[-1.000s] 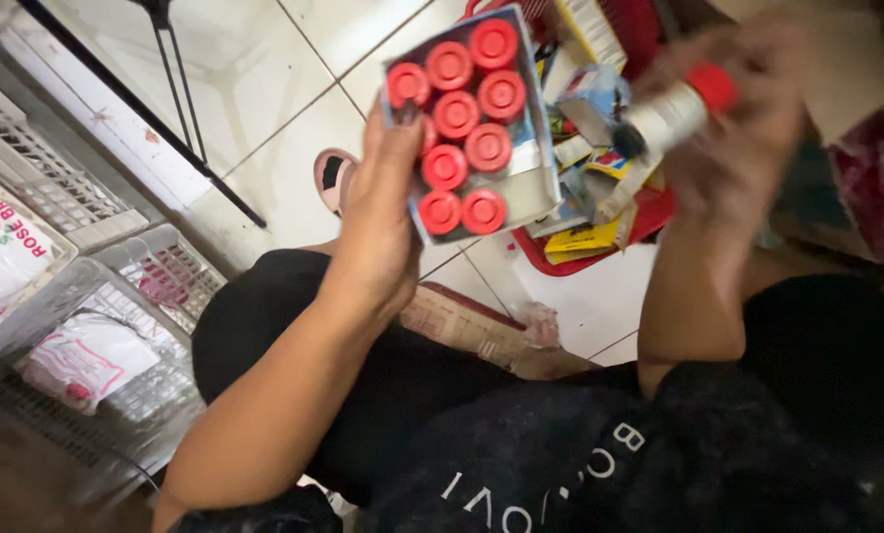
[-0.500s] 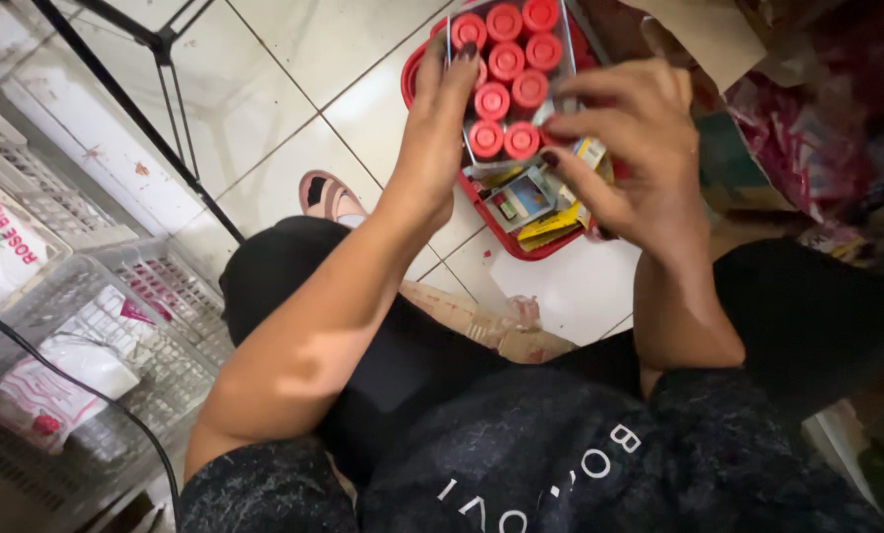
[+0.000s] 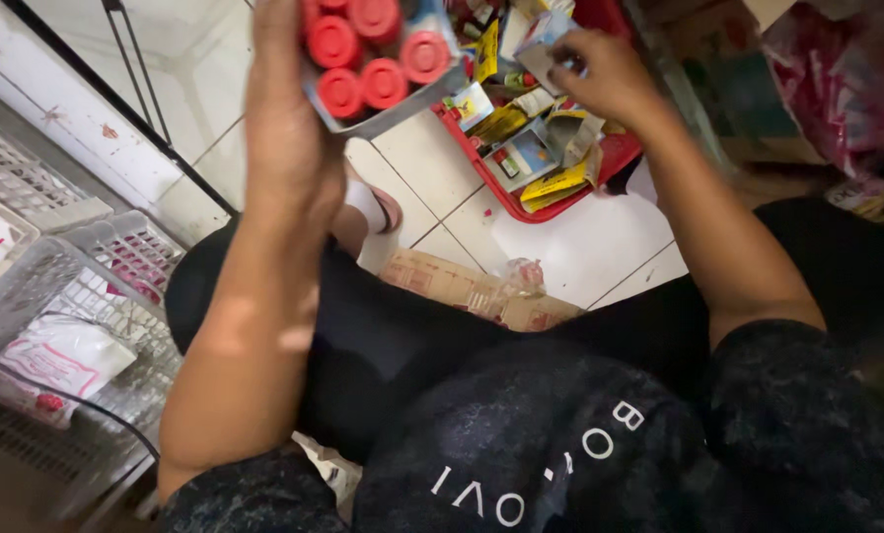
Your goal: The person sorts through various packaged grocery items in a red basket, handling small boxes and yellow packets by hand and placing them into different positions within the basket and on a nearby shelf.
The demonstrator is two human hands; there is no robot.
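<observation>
Head view: left hand [image 3: 284, 138] raised, gripping a grey tray [image 3: 388, 104] of red-capped bottles [image 3: 383, 81] above the tiled floor [image 3: 570, 247]. Right hand [image 3: 600, 74] reaches into the red basket [image 3: 610, 163], fingers pinched on a small box [image 3: 541, 35] near its far edge.

We see the left hand [image 3: 286, 128] gripping a grey box [image 3: 388, 94] of red-capped bottles [image 3: 363, 49]; the right hand [image 3: 600, 69] pinches a small carton [image 3: 541, 35] above the red tray [image 3: 521, 202] of packets.
</observation>
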